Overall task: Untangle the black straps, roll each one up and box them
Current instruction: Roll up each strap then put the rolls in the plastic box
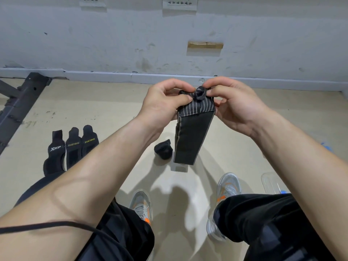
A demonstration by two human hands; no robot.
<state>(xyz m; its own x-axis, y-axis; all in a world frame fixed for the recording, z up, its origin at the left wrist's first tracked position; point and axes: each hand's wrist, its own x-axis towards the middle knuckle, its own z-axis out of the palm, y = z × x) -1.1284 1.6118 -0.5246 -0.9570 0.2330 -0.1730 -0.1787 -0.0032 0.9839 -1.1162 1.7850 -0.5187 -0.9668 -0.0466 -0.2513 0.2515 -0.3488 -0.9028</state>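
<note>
Aloft, left hand (162,104), right hand (235,106), fingers (178,85) pinching strap (192,136) top edge, tail hanging free

beige floor (98,110) carries three black straps (73,147) side by side at the left, one rolled strap (163,149) near the middle, a clear box (271,182) at the right, a dark metal frame (20,102) far left.

A scuffed grey wall (113,44) carries socket plates (180,2) at the top and a small wooden block (205,45). A dark metal frame (20,102) lies on the beige floor (84,106) at the left. Grey and orange trainers (227,185) stand on the floor. Something blue (326,147), perhaps plastic, shows at the right edge.
</note>
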